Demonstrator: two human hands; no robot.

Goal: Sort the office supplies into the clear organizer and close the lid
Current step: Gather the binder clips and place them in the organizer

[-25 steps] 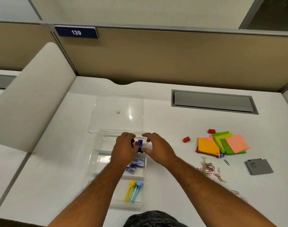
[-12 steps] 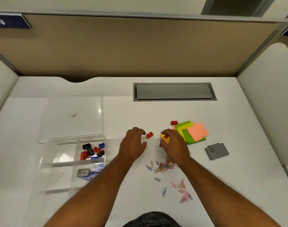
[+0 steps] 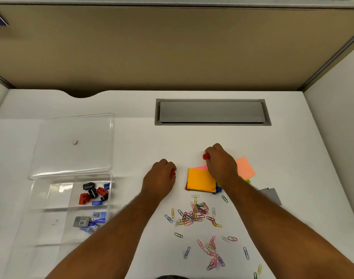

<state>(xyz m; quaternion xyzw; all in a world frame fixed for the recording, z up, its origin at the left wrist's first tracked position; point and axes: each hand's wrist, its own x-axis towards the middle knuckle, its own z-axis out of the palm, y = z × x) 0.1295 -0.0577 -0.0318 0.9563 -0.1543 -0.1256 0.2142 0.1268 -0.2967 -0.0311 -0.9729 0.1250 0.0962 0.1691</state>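
The clear organizer (image 3: 37, 190) lies at the left of the white desk, its lid (image 3: 57, 158) folded back flat behind it. Its top compartment holds several red, black and blue sharpeners (image 3: 93, 193); the one below holds small staple boxes (image 3: 91, 220). My left hand (image 3: 160, 180) is curled over a small red sharpener (image 3: 173, 173) on the desk. My right hand (image 3: 220, 164) pinches another red sharpener (image 3: 206, 156) above the stack of sticky notes (image 3: 201, 180). Coloured paper clips (image 3: 196, 214) lie scattered between my forearms.
A grey cable hatch (image 3: 212, 112) is set into the desk behind my hands. A grey flat box (image 3: 271, 195) lies partly hidden by my right forearm. Beige partition walls close the desk at the back and right.
Both hands left the organizer and moved right across the desk. The left hand has closed over one red sharpener; the right hand has reached past the sticky notes and taken the other.
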